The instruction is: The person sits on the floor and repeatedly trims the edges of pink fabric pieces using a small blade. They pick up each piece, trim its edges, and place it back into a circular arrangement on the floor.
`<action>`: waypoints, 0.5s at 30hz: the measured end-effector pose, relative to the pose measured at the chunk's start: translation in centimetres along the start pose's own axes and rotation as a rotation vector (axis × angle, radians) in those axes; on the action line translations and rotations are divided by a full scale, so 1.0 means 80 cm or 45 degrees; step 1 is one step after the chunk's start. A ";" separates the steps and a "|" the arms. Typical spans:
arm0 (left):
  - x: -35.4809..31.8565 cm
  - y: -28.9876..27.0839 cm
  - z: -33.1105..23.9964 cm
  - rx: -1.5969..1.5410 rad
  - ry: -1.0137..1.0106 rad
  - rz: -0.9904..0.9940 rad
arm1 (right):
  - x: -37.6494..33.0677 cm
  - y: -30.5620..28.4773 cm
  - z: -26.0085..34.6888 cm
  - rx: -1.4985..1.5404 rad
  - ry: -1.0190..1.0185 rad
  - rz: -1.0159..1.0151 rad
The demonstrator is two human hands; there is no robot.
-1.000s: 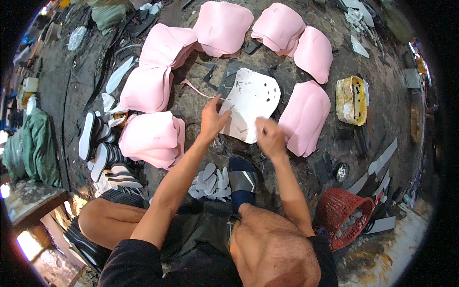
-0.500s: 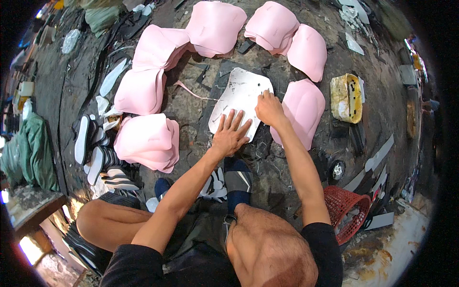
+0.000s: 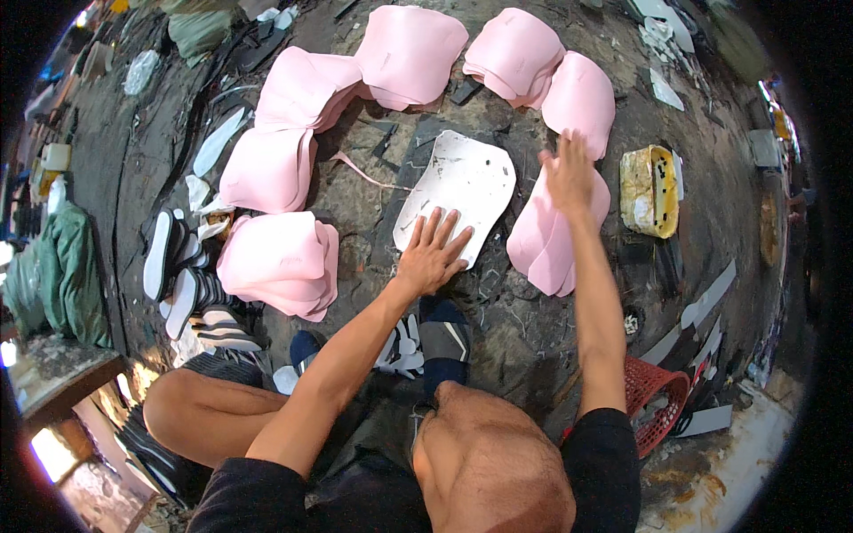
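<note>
A white curved sheet (image 3: 471, 169) with small dark spots and marks lies on a dark mat on the floor in front of me. My left hand (image 3: 432, 258) rests flat on its near end, fingers spread. Over the far end of a pink sheet stack (image 3: 546, 253) to the right, my right hand (image 3: 570, 178) is held with fingers stretched out and thumb apart; whether it touches the pink sheets I cannot tell. Just beyond it lies another pink pile (image 3: 579, 93). A thin pink strip (image 3: 355, 171) runs up to the white sheet's left edge.
More pink stacks (image 3: 413, 49) arc round the far and left sides. A yellow tub (image 3: 641, 195) stands at right, a red basket (image 3: 653, 391) nearer me. Striped slippers (image 3: 160, 253) and a green cloth bundle (image 3: 71, 275) lie at left. Scraps litter the dark floor.
My right hand has left the white sheet's right edge and moved right and away from me, over the pink stack; its closed fingers have straightened. My left hand stays on the white sheet.
</note>
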State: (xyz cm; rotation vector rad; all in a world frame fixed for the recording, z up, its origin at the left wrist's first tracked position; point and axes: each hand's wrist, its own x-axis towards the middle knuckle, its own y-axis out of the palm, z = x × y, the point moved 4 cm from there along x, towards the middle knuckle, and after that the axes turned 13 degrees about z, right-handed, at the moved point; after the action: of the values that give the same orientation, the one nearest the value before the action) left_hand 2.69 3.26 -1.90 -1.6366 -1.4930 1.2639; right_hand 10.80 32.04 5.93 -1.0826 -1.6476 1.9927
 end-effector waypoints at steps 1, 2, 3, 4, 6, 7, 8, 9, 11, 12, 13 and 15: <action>0.000 0.000 0.001 0.006 -0.006 0.019 | -0.008 -0.022 0.002 -0.253 -0.094 -0.476; -0.002 0.001 0.001 0.007 -0.019 0.048 | -0.005 -0.019 0.009 -0.274 -0.200 -0.307; -0.005 0.001 0.003 0.017 -0.026 0.059 | -0.008 0.003 0.035 -0.142 -0.361 -0.323; -0.003 0.001 0.000 0.020 -0.022 0.060 | -0.010 0.036 0.054 -0.023 -0.513 -0.342; -0.004 0.001 0.008 0.031 -0.041 0.054 | -0.013 0.064 0.096 -0.009 -0.826 -0.118; -0.003 0.000 0.006 0.024 -0.033 0.048 | -0.024 0.065 0.108 -0.133 -0.950 0.134; -0.003 0.000 0.005 0.016 -0.025 0.041 | -0.033 0.069 0.113 -0.257 -1.065 0.390; -0.003 0.000 0.004 0.016 -0.020 0.052 | -0.001 0.077 0.079 -0.229 -0.682 0.219; 0.001 -0.002 0.001 0.018 -0.031 0.063 | 0.027 0.054 0.030 0.069 -0.081 -0.091; 0.000 -0.002 0.004 0.022 -0.047 0.058 | 0.027 0.035 0.023 0.304 0.131 -0.245; -0.003 -0.001 0.010 0.030 -0.052 0.056 | 0.004 0.027 0.066 -0.109 -0.301 -0.491; -0.007 0.004 0.009 0.028 -0.042 0.059 | -0.044 0.058 0.110 0.015 -0.891 -0.140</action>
State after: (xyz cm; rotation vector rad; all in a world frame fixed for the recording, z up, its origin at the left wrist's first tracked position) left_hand 2.23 2.56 -2.32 -1.6525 -1.4632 1.3337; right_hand 7.65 22.36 3.13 -0.2662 -1.9406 2.4579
